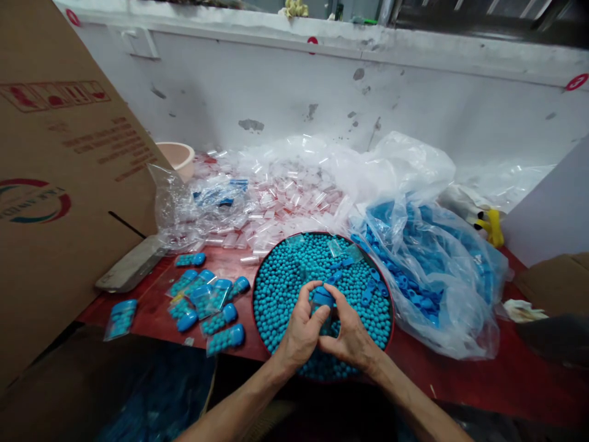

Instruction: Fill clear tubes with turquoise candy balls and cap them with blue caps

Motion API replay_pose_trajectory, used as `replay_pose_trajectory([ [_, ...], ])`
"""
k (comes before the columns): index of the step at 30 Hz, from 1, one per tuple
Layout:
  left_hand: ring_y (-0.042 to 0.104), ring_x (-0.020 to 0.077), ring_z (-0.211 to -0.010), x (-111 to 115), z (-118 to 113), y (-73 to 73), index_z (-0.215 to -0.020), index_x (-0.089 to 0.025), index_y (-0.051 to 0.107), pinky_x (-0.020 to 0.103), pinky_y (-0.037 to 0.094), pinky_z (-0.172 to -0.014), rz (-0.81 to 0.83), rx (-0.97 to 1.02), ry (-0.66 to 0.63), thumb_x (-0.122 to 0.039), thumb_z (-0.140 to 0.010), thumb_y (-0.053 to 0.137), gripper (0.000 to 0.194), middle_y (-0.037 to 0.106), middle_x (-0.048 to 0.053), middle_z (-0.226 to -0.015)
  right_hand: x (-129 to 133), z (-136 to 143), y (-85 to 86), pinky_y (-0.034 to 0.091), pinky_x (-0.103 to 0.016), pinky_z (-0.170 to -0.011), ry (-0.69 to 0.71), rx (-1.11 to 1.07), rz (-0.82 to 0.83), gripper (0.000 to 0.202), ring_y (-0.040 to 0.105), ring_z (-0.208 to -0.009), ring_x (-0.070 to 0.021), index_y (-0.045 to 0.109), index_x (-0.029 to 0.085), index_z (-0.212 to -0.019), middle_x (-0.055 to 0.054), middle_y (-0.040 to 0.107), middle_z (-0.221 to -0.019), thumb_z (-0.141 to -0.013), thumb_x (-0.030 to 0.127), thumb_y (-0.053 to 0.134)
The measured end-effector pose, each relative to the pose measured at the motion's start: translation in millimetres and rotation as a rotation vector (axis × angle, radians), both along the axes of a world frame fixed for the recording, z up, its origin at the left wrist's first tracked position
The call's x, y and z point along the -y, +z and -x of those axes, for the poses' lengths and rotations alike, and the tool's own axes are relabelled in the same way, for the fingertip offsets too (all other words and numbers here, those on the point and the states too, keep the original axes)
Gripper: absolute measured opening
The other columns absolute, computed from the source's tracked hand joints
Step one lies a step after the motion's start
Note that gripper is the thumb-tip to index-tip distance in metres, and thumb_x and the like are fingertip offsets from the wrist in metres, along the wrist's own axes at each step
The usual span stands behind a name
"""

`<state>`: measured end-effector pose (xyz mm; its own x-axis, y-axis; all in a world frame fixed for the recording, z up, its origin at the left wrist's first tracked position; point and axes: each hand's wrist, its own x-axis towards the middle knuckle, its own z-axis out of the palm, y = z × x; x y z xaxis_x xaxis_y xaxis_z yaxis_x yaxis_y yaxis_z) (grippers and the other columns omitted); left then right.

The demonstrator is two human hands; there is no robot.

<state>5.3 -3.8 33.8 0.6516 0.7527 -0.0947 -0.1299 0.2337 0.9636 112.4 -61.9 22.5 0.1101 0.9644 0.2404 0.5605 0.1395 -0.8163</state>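
With my left hand (pixel 298 328) and right hand (pixel 350 331) I grasp one blue-capped clear tube (pixel 323 297), cap up, above the round tub (pixel 253 301) of blue beads (pixel 283 276) at the table's (pixel 156 294) front edge. Bead-filled tubes (pixel 225 339) lie left of the tub, near that edge; a plastic bag (pixel 460 307) sits right.

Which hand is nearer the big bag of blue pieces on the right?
Right. The right hand is left of the bag, over the blue beads; the left hand is farther left.
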Motion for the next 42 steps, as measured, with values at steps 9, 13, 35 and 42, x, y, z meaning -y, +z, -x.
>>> replay_pose_trajectory([
  [9,0.051,0.0119,-0.074,1.2,0.6,3.9,-0.104,-0.018,0.038,0.024,0.041,-0.071,-0.053,-0.011,0.018,-0.023,-0.077,0.048,0.030,0.054,0.000,-0.082,0.6,0.1,-2.8,0.046,-0.032,-0.080,0.015,-0.090,-0.057,0.073,0.055,-0.094,-0.0207,0.025,0.017,-0.122,-0.012,0.050,-0.112,-0.059,0.017,0.062],
  [13,0.051,0.0123,-0.074,5.8,2.1,-3.3,-0.101,-0.018,0.041,0.025,0.041,-0.072,-0.128,-0.071,0.019,-0.024,-0.078,0.047,0.024,0.053,0.000,-0.080,6.7,3.6,-8.2,0.044,-0.036,-0.083,-0.062,0.058,-0.086,0.074,0.051,-0.100,-0.0246,0.027,0.016,-0.121,-0.014,0.046,-0.115,-0.056,0.017,0.062],
  [35,0.039,0.0055,-0.045,-5.2,18.8,-7.1,-0.120,-0.026,0.033,0.018,0.039,-0.042,-0.133,-0.155,-0.211,-0.030,-0.080,0.041,0.041,0.046,-0.002,-0.072,-4.7,-18.7,2.9,0.048,-0.027,-0.061,-0.023,-0.674,0.204,0.026,0.054,-0.064,-0.0125,0.054,0.019,-0.094,0.000,0.057,-0.076,-0.075,0.038,0.052],
  [42,0.050,0.0137,-0.078,-3.8,17.0,0.7,-0.118,-0.022,0.040,0.027,0.038,-0.077,-0.412,-0.226,-0.127,-0.021,-0.078,0.044,0.040,0.054,0.002,-0.095,-3.8,-18.2,12.0,0.047,-0.026,-0.066,-0.010,-0.548,0.254,0.024,0.054,-0.072,-0.0139,0.061,0.019,-0.090,0.000,0.059,-0.079,-0.075,0.036,0.052],
])
